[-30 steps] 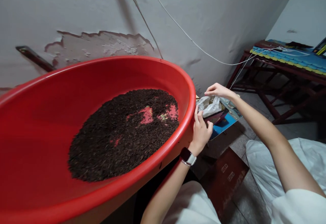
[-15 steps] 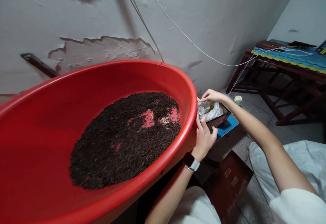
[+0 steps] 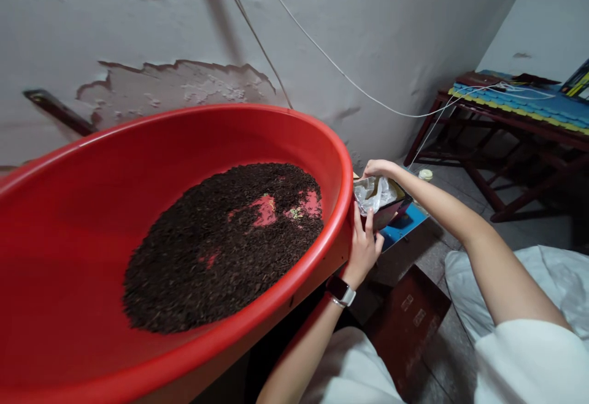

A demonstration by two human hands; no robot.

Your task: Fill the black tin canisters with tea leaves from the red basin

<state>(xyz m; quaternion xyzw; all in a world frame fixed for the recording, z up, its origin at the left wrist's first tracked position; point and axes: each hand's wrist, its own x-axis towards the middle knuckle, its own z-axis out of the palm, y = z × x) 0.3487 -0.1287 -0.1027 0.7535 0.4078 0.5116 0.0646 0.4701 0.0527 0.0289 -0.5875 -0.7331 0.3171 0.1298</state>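
Observation:
A big red plastic basin [image 3: 138, 146] is tilted toward me and holds a heap of dark loose leaves [image 3: 221, 238]. My left hand [image 3: 363, 244], with a watch on the wrist, rests against the outside of the basin's right rim. Beyond it my right hand [image 3: 380, 168] pinches the edge of a clear plastic bag [image 3: 375, 192] that lines a small dark box [image 3: 391, 208]. The box stands on a blue board [image 3: 402, 223] just right of the basin.
A peeling white wall [image 3: 368, 36] with a white cord runs behind the basin. A dark wooden bench [image 3: 510, 128] with a blue and yellow mat stands at the right. A brown carton [image 3: 405, 324] lies on the tiled floor by my knees, next to white cloth [image 3: 552, 281].
My right hand has drawn the bag's edge a little toward the basin rim. My left hand stays on the rim. The view has shifted slightly.

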